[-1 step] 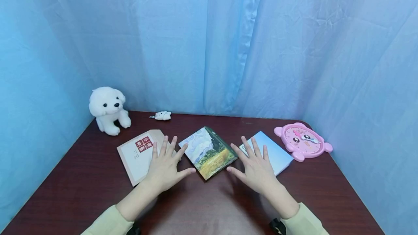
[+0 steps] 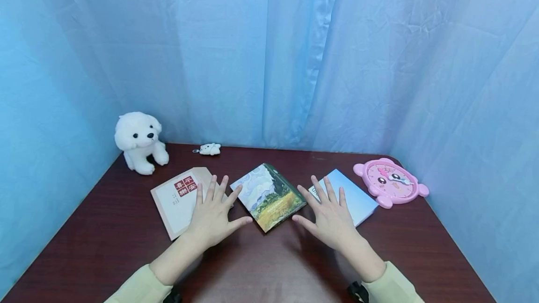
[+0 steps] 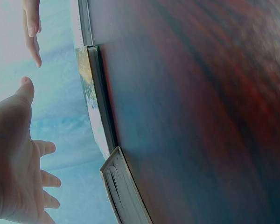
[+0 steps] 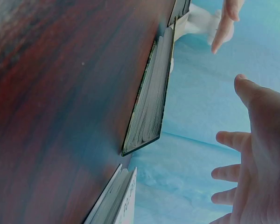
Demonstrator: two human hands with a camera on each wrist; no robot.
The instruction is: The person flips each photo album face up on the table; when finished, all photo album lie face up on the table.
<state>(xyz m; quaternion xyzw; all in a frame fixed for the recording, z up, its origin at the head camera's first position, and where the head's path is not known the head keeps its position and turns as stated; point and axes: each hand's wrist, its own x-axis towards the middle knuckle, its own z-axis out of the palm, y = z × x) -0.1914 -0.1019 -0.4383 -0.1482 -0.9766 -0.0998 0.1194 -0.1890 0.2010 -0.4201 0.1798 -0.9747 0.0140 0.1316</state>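
Both hands hover above the table with fingers spread, and neither holds anything. My left hand (image 2: 212, 219) is over the near right part of a cream book (image 2: 174, 209) with red square lettering, hiding some of its cover. Over the lower left of a blue-and-white book (image 2: 351, 195) is my right hand (image 2: 332, 221). Between the two hands lies a book with a painted landscape cover (image 2: 269, 198), turned cornerwise. The wrist views show a gap between each hand and the books; page edges of the landscape book (image 4: 147, 98) face the right wrist camera.
A white plush dog (image 2: 141, 141) sits at the back left, with a small white plush keychain (image 2: 209, 149) to its right. At the right edge lies a pink clock (image 2: 391, 181) with a cartoon face. Blue curtains (image 2: 223, 60) enclose the dark wooden table (image 2: 261, 270).
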